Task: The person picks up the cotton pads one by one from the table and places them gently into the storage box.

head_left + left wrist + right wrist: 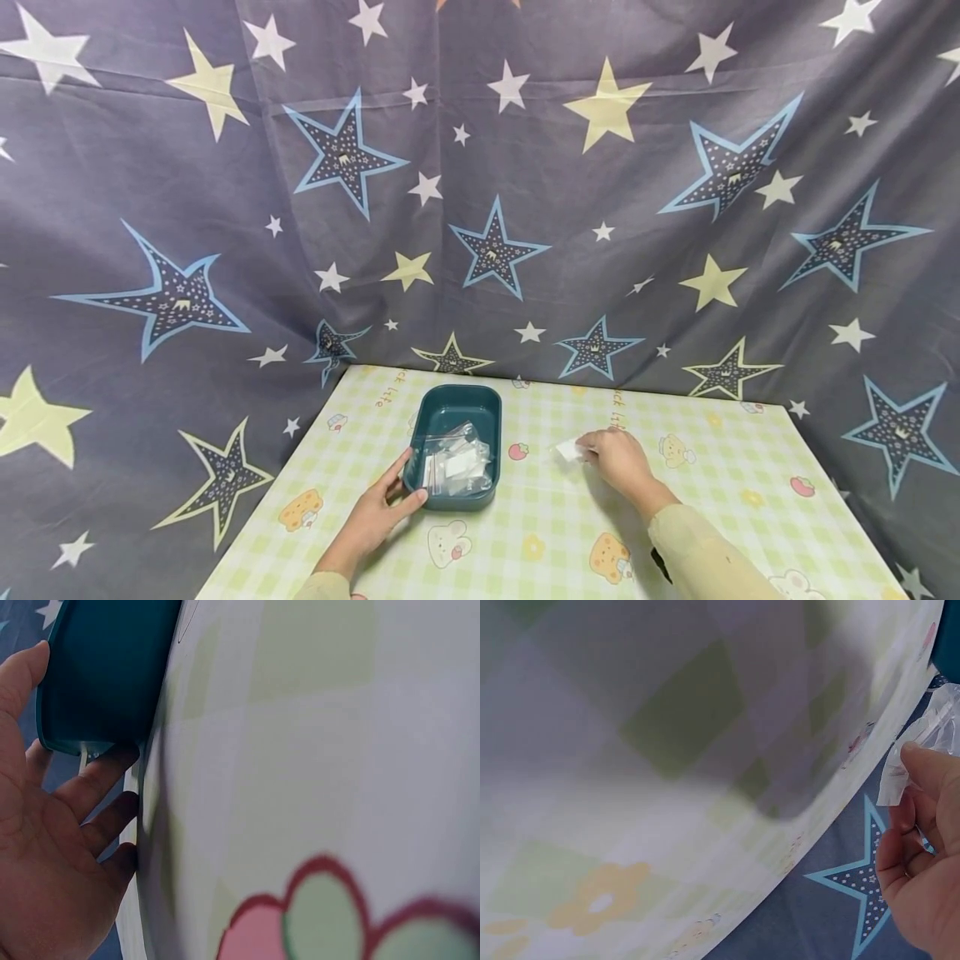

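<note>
Between the right hand's fingertips sits a small clear bag, pinched by thumb and fingers and sticking out to their left, toward the tray. That bag is low over the table, well apart from the tray. Left hand rests with relaxed, straight fingers against the tray's near left corner, thumb at its front wall. More bags lie inside the tray.
</note>
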`<state>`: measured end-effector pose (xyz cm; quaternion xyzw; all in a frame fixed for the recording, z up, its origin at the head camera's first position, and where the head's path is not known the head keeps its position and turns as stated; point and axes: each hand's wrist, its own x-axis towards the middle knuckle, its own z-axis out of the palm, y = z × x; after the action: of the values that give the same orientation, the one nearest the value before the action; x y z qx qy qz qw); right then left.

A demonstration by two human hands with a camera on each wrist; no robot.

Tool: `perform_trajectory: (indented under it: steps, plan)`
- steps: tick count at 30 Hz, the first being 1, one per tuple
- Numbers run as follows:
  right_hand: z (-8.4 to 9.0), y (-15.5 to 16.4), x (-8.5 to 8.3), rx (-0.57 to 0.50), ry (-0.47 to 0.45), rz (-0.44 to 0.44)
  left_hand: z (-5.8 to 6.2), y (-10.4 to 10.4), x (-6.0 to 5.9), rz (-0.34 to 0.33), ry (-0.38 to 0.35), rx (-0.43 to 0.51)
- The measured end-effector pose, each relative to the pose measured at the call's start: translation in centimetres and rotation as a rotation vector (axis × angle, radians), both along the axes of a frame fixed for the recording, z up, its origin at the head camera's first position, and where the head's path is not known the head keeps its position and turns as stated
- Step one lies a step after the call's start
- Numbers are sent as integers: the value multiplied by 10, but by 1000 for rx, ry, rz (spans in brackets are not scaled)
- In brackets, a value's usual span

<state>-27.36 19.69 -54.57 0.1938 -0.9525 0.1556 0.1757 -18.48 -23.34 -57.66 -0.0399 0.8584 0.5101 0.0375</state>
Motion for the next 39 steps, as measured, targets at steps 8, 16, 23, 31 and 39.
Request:
perform_trajectory:
  steps: [8, 16, 23, 31, 39]
  plan:
    - [6, -9, 1, 4, 19, 34, 1, 0, -3, -2, -14, -4]
    - [13, -19, 3, 2, 12, 41, -1, -1, -2, -2, -4, 2]
    - [16, -24, 5, 13, 34, 74, -1, 0, 0, 0, 10, 5]
    - [21, -34, 6, 20, 48, 91, 0, 0, 0, -2, 5, 8]
    - [29, -47, 7, 24, 66, 125, 0, 0, 0, 0, 14, -7]
